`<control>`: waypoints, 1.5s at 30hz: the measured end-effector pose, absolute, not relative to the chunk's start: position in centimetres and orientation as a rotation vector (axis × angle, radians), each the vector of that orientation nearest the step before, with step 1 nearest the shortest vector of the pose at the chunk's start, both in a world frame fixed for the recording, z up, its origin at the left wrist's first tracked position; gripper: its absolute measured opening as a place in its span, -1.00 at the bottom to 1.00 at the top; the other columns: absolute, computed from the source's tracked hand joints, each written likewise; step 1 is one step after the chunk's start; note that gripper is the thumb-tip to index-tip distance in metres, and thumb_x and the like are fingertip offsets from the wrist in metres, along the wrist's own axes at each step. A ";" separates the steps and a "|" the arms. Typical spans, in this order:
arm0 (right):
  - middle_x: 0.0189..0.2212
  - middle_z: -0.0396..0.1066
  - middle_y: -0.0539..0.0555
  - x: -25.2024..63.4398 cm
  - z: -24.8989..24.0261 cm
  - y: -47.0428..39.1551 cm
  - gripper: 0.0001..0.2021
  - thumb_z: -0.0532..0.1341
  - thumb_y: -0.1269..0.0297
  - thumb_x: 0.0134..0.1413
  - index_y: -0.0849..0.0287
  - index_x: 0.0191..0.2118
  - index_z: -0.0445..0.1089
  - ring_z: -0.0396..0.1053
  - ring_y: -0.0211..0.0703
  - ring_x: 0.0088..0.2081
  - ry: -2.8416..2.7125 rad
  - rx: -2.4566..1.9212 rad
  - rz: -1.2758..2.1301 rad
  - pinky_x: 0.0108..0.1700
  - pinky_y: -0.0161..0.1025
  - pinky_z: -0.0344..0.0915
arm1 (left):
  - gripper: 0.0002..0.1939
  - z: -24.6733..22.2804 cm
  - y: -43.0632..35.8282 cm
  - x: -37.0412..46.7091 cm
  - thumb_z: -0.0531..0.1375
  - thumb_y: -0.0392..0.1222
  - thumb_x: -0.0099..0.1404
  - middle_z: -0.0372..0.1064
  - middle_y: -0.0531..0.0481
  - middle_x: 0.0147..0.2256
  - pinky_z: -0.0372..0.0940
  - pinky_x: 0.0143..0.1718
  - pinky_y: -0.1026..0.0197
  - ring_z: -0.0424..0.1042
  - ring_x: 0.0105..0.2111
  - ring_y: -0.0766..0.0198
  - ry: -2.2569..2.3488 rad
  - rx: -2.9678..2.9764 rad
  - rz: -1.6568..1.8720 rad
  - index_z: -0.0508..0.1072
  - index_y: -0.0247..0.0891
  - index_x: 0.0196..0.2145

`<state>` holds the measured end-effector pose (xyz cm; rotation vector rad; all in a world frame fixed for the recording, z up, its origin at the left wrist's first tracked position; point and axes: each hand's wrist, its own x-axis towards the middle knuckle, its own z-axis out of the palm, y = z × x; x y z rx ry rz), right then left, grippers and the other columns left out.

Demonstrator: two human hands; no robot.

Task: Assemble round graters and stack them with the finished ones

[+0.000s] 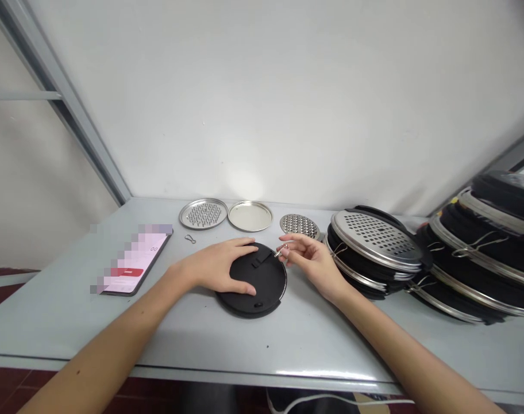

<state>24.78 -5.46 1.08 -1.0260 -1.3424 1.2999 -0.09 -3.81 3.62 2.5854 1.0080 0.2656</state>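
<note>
A round black disc [268, 287] lies flat on the grey table, with a small clip-like part near its upper edge. My left hand [221, 265] rests on the disc's left side, fingers and thumb spread over it. At the disc's upper right, my right hand [311, 261] pinches a small shiny metal piece [281, 250] between thumb and fingers. Behind them lie a spiked metal disc [204, 214], a plain shallow metal disc [250, 216] and a perforated grater disc [299, 226]. A small wire clip [190, 238] is left of my left hand.
A phone [137, 261] lies on the table [193, 351] at the left. Stacked black and metal grater sets [376, 244] stand at the right, beside a taller stack [481, 247] at the far right. A wall is behind the table.
</note>
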 end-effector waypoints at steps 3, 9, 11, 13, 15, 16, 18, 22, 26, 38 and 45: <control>-0.39 0.51 0.04 24.9 1.1 -5.4 -0.71 0.38 0.16 -0.11 0.16 -0.23 0.48 0.46 -0.21 -0.33 -1.325 -1.039 1.286 -0.17 -0.19 0.39 | -0.06 3.5 -4.0 -0.1 0.20 0.36 0.09 -0.09 -0.13 0.33 0.06 0.23 -0.04 0.05 0.27 -0.05 1.004 2.557 0.190 0.08 -0.15 0.30; -0.34 0.52 0.06 25.0 1.2 -5.3 -0.70 0.41 0.20 -0.17 0.16 -0.26 0.46 0.46 -0.21 -0.32 -1.265 -1.046 1.300 -0.15 -0.18 0.39 | 0.03 3.9 -4.2 -0.1 0.19 0.39 0.06 -0.19 -0.13 0.36 0.01 0.26 -0.01 -0.04 0.31 -0.04 1.017 2.553 0.110 -0.04 -0.14 0.34; -0.40 0.50 0.05 24.9 1.3 -5.4 -0.73 0.40 0.17 -0.15 0.18 -0.31 0.44 0.45 -0.22 -0.35 -1.292 -1.071 1.279 -0.23 -0.23 0.38 | 0.02 4.1 -4.2 0.0 0.19 0.40 0.06 -0.15 -0.12 0.35 0.02 0.25 -0.01 -0.01 0.30 -0.04 1.015 2.583 0.116 -0.02 -0.14 0.33; -0.45 0.49 0.04 24.8 1.5 -5.4 -0.74 0.39 0.14 -0.13 0.19 -0.35 0.43 0.43 -0.23 -0.37 -1.323 -1.092 1.259 -0.29 -0.27 0.35 | 0.01 4.2 -4.1 0.0 0.19 0.40 0.06 -0.09 -0.11 0.33 0.03 0.24 -0.01 0.03 0.28 -0.06 1.008 2.620 0.134 0.02 -0.13 0.32; -0.47 0.48 0.04 24.8 1.5 -5.5 -0.73 0.39 0.13 -0.13 0.20 -0.36 0.43 0.41 -0.23 -0.38 -1.337 -1.105 1.246 -0.31 -0.29 0.32 | -0.01 4.2 -4.1 0.1 0.19 0.41 0.05 -0.03 -0.11 0.32 0.05 0.23 -0.02 0.08 0.25 -0.07 1.016 2.646 0.154 0.07 -0.13 0.30; -0.47 0.48 0.04 24.8 1.5 -5.4 -0.73 0.39 0.12 -0.13 0.20 -0.37 0.43 0.40 -0.24 -0.38 -1.338 -1.109 1.244 -0.32 -0.30 0.31 | -0.01 4.1 -4.1 0.2 0.18 0.42 0.04 -0.01 -0.11 0.31 0.06 0.22 -0.02 0.10 0.24 -0.07 1.034 2.653 0.166 0.10 -0.14 0.29; -0.49 0.45 0.02 24.8 1.5 -5.4 -0.72 0.38 0.11 -0.11 0.20 -0.37 0.42 0.37 -0.27 -0.42 -1.339 -1.108 1.248 -0.36 -0.32 0.29 | -0.01 3.8 -4.1 0.5 0.17 0.45 0.02 0.04 -0.13 0.29 0.09 0.20 -0.04 0.12 0.23 -0.09 1.116 2.655 0.198 0.15 -0.16 0.27; -0.57 0.32 -0.08 24.7 1.3 -5.4 -0.72 0.32 0.07 -0.02 0.20 -0.30 0.44 0.21 -0.39 -0.58 -1.359 -1.089 1.288 -0.49 -0.36 0.19 | -0.21 2.6 -4.3 1.6 0.02 0.36 0.24 0.14 -0.25 0.23 0.12 0.18 -0.08 0.16 0.20 -0.10 1.399 2.643 0.316 0.24 -0.29 0.21; -0.57 0.28 -0.10 24.5 1.2 -5.5 -0.69 0.32 0.06 -0.02 0.20 -0.23 0.47 0.18 -0.42 -0.62 -1.361 -1.094 1.333 -0.54 -0.38 0.17 | -0.30 1.5 -4.4 2.4 -0.09 0.24 0.37 0.08 -0.34 0.25 0.05 0.22 -0.07 0.05 0.26 -0.07 1.491 2.636 0.414 0.25 -0.42 0.17; -0.33 0.54 0.10 24.9 1.0 -5.2 -0.68 0.46 0.25 -0.26 0.21 -0.29 0.51 0.49 -0.18 -0.29 -1.071 -1.118 1.505 -0.19 -0.25 0.42 | -0.45 3.0 -4.3 1.7 -0.06 0.16 0.40 0.31 -0.20 0.12 0.16 0.14 -0.02 0.24 0.14 0.00 1.241 2.726 0.437 0.36 -0.30 0.09; -0.35 0.55 0.08 25.0 1.3 -5.3 -0.72 0.45 0.26 -0.21 0.20 -0.31 0.48 0.50 -0.23 -0.31 -1.063 -1.153 1.519 -0.33 -0.37 0.38 | -0.55 3.8 -4.8 1.6 -0.02 0.11 0.40 0.43 -0.12 -0.03 0.26 -0.02 0.02 0.35 -0.04 0.05 1.176 2.805 0.407 0.48 -0.23 -0.05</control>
